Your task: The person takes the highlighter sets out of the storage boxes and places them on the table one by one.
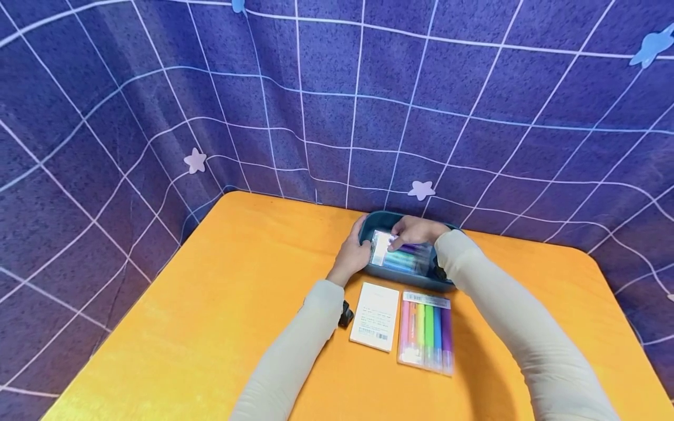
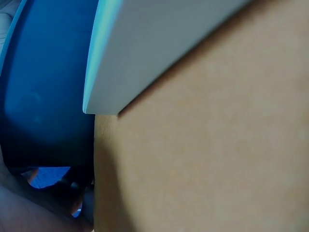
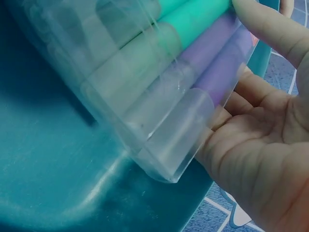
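Note:
A teal tray (image 1: 408, 282) stands at the far middle of the orange table (image 1: 210, 304). My right hand (image 1: 416, 231) holds a clear pack of markers (image 1: 400, 257) inside the tray. In the right wrist view the thumb lies on top of the pack (image 3: 159, 82) and the fingers (image 3: 227, 140) curl under its end, just above the tray's floor (image 3: 58, 183). The pack shows green and purple markers. My left hand (image 1: 354, 252) grips the tray's left rim. The left wrist view shows the tray's wall (image 2: 43, 96) up close.
A white box (image 1: 375, 316) and a second pack of coloured markers (image 1: 425, 330) lie side by side in front of the tray. The white box's corner (image 2: 154, 43) shows above the table (image 2: 217, 159). A purple grid cloth (image 1: 337, 105) hangs behind.

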Tool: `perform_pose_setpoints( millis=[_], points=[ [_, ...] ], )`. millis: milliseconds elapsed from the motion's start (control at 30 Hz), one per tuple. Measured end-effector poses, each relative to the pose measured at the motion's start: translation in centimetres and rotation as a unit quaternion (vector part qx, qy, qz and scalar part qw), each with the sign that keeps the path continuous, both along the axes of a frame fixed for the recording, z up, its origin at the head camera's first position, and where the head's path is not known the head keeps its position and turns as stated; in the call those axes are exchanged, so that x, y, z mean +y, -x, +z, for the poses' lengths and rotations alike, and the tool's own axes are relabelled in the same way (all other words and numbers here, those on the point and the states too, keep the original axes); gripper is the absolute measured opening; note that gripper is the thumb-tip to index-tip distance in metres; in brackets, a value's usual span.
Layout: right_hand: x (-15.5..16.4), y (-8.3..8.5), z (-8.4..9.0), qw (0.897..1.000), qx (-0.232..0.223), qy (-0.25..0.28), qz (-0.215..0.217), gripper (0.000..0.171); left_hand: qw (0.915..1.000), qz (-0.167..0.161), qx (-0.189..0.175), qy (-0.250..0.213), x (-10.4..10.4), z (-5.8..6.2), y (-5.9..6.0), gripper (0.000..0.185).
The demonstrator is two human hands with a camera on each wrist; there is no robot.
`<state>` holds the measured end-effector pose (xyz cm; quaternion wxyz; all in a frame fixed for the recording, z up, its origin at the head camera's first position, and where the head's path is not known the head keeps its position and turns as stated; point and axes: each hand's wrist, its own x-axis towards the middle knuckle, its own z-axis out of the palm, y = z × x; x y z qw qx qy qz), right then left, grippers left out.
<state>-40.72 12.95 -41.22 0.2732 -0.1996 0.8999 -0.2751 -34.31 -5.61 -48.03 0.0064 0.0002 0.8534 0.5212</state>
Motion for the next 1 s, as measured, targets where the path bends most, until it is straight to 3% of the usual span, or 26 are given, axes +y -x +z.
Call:
perform_pose_setpoints(
  millis=[433,633,1000],
  points=[
    [0.2,-0.9,0.6,1.0,-0.015,0.022,0.011,0.022,0.9996,0.013,-0.025,0.0,0.0,0.1,-0.2,0.061],
    [0.2,-1.2,0.8,1.0,-0.008,0.016,0.008,0.028,0.9989,0.022,-0.04,-0.011,0.1,0.1,-0.1,0.057],
    [0.4,-1.8,1.5,0.999,-0.002,0.049,0.007,0.019,0.9986,0.035,-0.025,-0.032,0.3,0.2,-0.4,0.06]
  ],
)
